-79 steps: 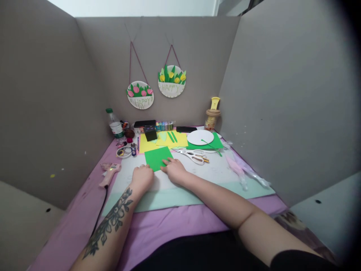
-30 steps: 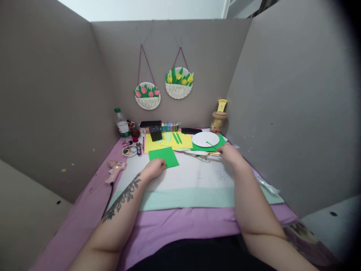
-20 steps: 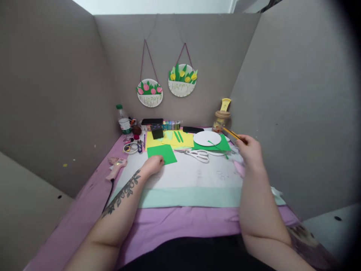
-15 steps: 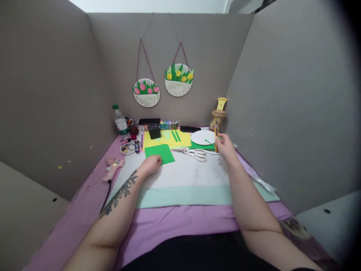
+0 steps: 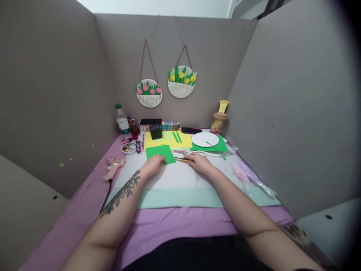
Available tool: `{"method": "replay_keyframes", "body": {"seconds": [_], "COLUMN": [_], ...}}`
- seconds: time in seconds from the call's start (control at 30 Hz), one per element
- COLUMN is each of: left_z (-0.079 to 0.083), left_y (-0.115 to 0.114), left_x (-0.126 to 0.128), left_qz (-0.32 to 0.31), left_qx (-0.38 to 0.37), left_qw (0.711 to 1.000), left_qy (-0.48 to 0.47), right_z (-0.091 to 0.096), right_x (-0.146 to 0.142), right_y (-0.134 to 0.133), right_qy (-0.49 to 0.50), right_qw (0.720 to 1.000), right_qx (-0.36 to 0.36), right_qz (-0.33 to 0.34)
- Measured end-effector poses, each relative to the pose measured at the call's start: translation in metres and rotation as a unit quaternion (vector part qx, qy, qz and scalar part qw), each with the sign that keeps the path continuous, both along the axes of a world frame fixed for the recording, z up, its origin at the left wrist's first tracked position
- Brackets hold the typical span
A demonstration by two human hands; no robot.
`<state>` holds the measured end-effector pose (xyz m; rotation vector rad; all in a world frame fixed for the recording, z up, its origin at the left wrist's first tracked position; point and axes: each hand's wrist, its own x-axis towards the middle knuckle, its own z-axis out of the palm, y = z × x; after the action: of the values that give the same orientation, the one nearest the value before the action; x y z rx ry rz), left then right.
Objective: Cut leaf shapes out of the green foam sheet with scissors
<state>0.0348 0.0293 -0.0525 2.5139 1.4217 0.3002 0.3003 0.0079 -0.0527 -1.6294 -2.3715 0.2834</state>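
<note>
A green paper sheet (image 5: 156,151) lies on the white work surface in front of me. My left hand (image 5: 155,164) rests on its lower edge, fingers curled closed on the paper. My right hand (image 5: 199,162) is closed around a slim yellow utility knife (image 5: 182,159), held low and nearly flat, its thin tip pointing left to the sheet's right edge. Just beyond that hand lie white-handled scissors (image 5: 186,152), partly covered by it. Behind the sheet, yellow paper (image 5: 182,140) bears narrow green leaf cut-outs (image 5: 177,137).
At the right, a white paper plate (image 5: 205,139) sits on more green paper (image 5: 223,144). A pink glue gun (image 5: 114,168) lies left, near a bottle (image 5: 123,125) and tape roll (image 5: 128,148). A lidded jar (image 5: 218,122) stands back right. Decorated plates (image 5: 182,88) hang on the wall.
My right hand has brought the knife from beside the plate leftward and down to the green sheet, tilting it from upright to nearly flat. The left hand stays on the sheet.
</note>
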Motion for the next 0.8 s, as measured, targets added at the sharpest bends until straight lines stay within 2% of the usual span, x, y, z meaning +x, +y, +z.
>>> {"method": "replay_keyframes", "body": {"seconds": [0.27, 0.8], "left_z": [-0.008, -0.013], "left_y": [0.005, 0.003], "left_x": [-0.003, -0.004], "left_qz": [-0.037, -0.077], "left_qx": [0.019, 0.010], "left_qw": [0.999, 0.997], "left_qy": [-0.031, -0.017], "right_z": [-0.012, -0.020], "right_x": [0.002, 0.008], "right_y": [0.011, 0.020], "right_qy": [-0.041, 0.000], "right_qw": [0.998, 0.998], "right_qx": [0.012, 0.031], "right_qz": [-0.038, 0.051]}}
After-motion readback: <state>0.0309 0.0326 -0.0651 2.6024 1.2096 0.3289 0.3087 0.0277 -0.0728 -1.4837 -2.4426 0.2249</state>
